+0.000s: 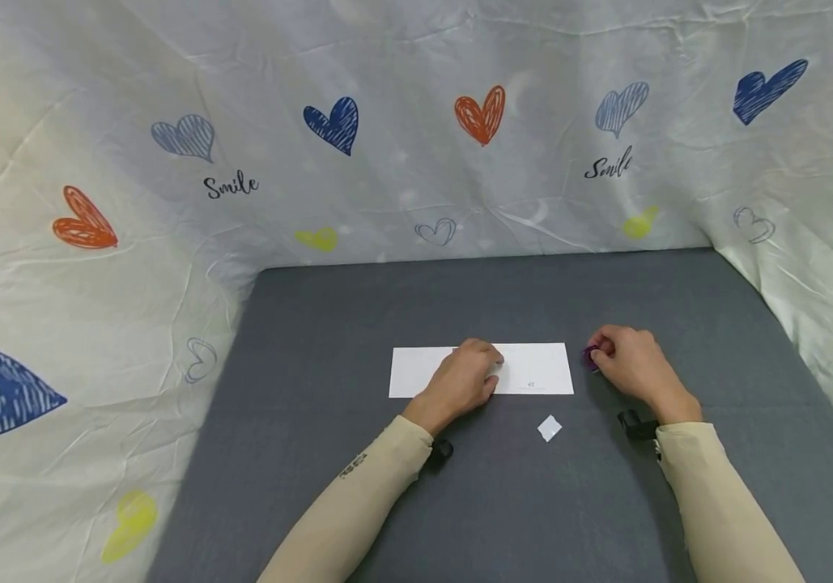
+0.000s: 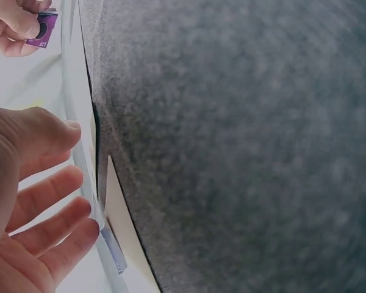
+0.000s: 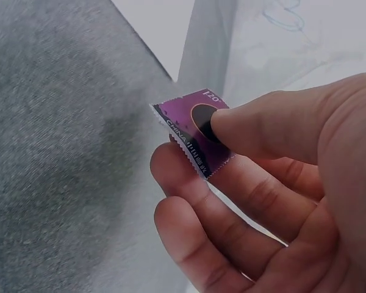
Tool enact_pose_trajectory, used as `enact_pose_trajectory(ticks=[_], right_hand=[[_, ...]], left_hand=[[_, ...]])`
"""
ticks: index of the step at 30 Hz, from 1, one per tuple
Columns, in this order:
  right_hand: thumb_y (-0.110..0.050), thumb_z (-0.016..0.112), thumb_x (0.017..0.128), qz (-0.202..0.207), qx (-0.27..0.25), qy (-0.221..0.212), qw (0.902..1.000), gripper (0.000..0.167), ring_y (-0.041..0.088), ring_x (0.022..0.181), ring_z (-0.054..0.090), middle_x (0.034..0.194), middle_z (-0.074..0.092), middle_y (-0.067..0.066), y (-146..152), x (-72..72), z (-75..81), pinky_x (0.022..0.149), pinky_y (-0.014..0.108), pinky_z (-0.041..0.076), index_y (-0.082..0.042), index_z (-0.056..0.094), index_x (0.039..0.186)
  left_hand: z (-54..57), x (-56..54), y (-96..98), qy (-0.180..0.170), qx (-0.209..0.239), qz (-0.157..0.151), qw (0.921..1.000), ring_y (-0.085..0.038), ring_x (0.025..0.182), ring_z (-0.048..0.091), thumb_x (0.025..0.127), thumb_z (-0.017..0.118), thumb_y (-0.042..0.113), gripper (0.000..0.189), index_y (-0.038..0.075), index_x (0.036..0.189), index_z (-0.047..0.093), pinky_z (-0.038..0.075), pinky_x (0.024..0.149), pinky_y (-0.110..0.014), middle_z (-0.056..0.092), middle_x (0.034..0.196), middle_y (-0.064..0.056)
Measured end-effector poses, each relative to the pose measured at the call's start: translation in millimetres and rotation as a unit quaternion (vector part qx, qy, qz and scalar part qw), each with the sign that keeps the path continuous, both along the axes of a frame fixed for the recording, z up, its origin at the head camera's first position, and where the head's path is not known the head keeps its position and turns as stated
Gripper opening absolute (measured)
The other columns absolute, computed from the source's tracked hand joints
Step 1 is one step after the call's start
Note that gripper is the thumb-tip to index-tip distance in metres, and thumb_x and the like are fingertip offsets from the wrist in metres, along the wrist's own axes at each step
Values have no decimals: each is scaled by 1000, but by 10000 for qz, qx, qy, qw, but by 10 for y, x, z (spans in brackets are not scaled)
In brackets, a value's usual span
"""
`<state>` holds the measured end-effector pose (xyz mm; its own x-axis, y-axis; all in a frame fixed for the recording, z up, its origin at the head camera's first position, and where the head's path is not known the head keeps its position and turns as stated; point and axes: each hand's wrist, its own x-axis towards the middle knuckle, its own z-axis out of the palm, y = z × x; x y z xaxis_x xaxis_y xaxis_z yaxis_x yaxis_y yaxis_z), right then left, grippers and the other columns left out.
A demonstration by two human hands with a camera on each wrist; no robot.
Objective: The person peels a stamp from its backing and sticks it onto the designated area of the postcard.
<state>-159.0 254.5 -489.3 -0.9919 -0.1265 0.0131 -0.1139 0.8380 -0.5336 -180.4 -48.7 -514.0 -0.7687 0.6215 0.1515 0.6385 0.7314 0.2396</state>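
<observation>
So on the far left there's a white backdrop (image 1: 132,308) with hearts on it, then the grey bench (image 1: 299,486). The left forearm slants up and to the right, and the left hand (image 1: 461,379) is palm down over a long white envelope (image 1: 536,368), fingers loose and slightly bent, not gripping anything; can't tell if it's actually pressing down. The envelope lies flat with its long axis running pretty much left-right, tiny print near its lower right. Just beside the left fingertips, the left wrist view has a small bluish strip (image 2: 113,250), too unclear to name. Nearer the person sits a small white paper square (image 1: 550,428), turned like a diamond. Next is the purple postage stamp (image 3: 195,134), held off the envelope's right end, with the right hand (image 1: 631,362) pinching it between thumb and fingers, forearm slanting up and left. In the right wrist view it's tilted, printed face showing, the "CHINA" edge slanting down to the right; thumb covers part, so no call on its long axis.
</observation>
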Motion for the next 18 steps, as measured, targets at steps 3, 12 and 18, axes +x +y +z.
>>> enact_pose_trajectory(ticks=[3, 12, 18], right_hand=[[-9, 68, 101, 14, -50, -46, 10000, 11, 19, 70, 59, 85, 74, 6, -23, -9, 23, 65, 35, 46, -3, 76, 105], [-10, 69, 99, 163, -280, 38, 9995, 12, 19, 80, 69, 92, 81, 6, -134, -2, 132, 74, 37, 51, -6, 78, 106], [-11, 70, 100, 179, -478, -22, 9987, 12, 20, 85, 73, 95, 81, 7, -217, 17, 176, 77, 37, 54, -7, 78, 107]], left_hand=[[11, -8, -2, -9, 35, 8, 10000, -25, 131, 68, 98, 77, 12, 25, 9, 124, 80, 58, 107, -39, 77, 131, -7], [70, -1, -1, 10, 241, -37, 9997, -25, 130, 69, 100, 76, 14, 28, 9, 128, 78, 58, 107, -40, 77, 131, -7], [96, 24, 6, 63, 392, -46, 9992, -26, 127, 70, 100, 76, 14, 27, 9, 127, 79, 58, 105, -40, 78, 129, -7]])
